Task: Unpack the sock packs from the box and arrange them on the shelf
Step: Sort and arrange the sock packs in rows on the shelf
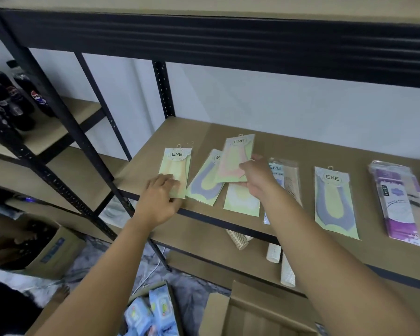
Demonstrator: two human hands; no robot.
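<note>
Head view: right hand (258, 177) pinches pink ENE pack (233, 155), left hand (158, 201) rests flat on yellow pack (177, 166).

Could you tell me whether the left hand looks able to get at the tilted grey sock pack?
Probably yes: the left hand presses the yellow pack right beside the tilted grey pack, whose lower part lies uncovered. Only its top corner is hidden behind the pink pack the right hand holds.
</note>
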